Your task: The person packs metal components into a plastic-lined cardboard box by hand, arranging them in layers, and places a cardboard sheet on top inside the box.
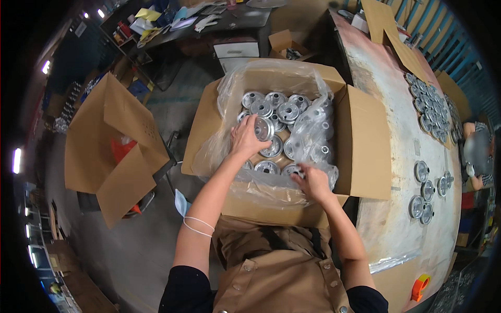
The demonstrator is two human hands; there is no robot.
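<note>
In front of me stands an open cardboard box (370, 143) lined with a clear plastic bag (245, 78). Several round silver metal hubs (288, 112) lie inside it in rows, some stacked on others. My left hand (245, 137) reaches over them, its fingers and thumb around one metal hub (263, 129), which is tilted on edge. At the near right of the box, my right hand (314, 183) has its fingers curled in on the bag's plastic. Crumpled plastic covers the hubs on the right side.
Right of the box is a worn worktable (386, 219) with loose hubs (427, 190), a larger group of hubs (428, 107) and an orange tape dispenser (420, 288). Another open carton (112, 146) stands at left. A cluttered desk (229, 21) is behind. A co-worker (477, 154) is at far right.
</note>
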